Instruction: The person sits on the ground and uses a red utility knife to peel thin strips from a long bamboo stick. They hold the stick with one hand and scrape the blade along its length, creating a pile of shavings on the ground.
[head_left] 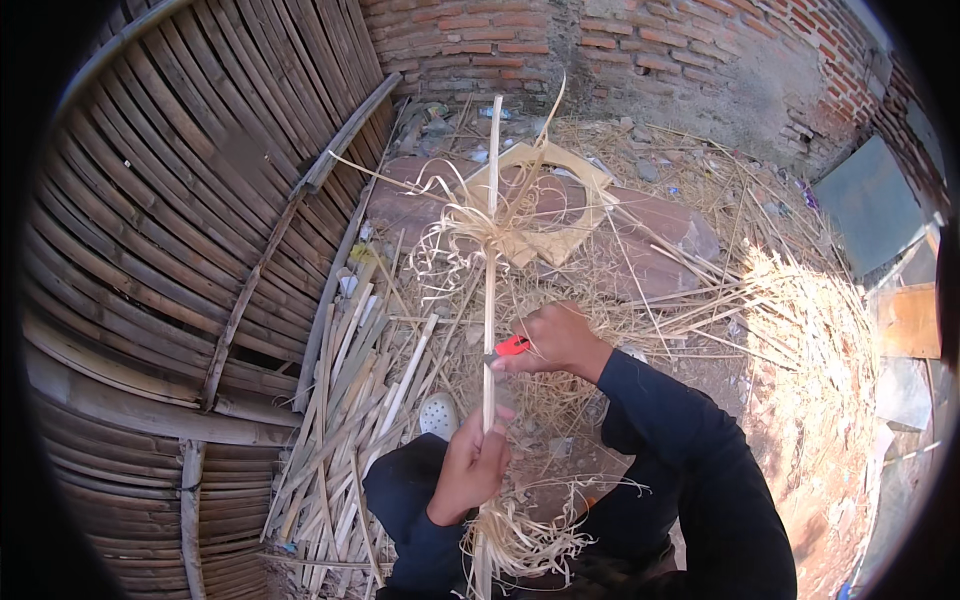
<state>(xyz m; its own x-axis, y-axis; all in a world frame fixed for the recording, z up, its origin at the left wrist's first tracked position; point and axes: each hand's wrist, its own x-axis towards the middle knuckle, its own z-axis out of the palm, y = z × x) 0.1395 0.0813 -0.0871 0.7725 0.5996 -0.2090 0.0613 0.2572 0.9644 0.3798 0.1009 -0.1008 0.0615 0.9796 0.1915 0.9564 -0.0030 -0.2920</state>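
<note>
A long pale bamboo strip [490, 290] runs upright through the middle of the head view, away from my body. My left hand [474, 465] is closed around its nearer part. In my right hand [558, 338] is a red-handled utility knife [513, 345], its blade end against the strip just beyond my left hand. Thin curled shavings [450, 235] cling in a tuft to the strip's far part. Another bunch of curls [535, 540] hangs around its near end, close to my lap.
Split bamboo strips [345, 400] lie piled at left beside a slatted bamboo wall [170, 200]. Ahead, a pale board with a large round cut-out [540, 248] rests on a reddish slab [650, 235]. A brick wall [660, 60] stands behind; shavings [800, 310] heap up at right. My white clog [438, 414] shows below.
</note>
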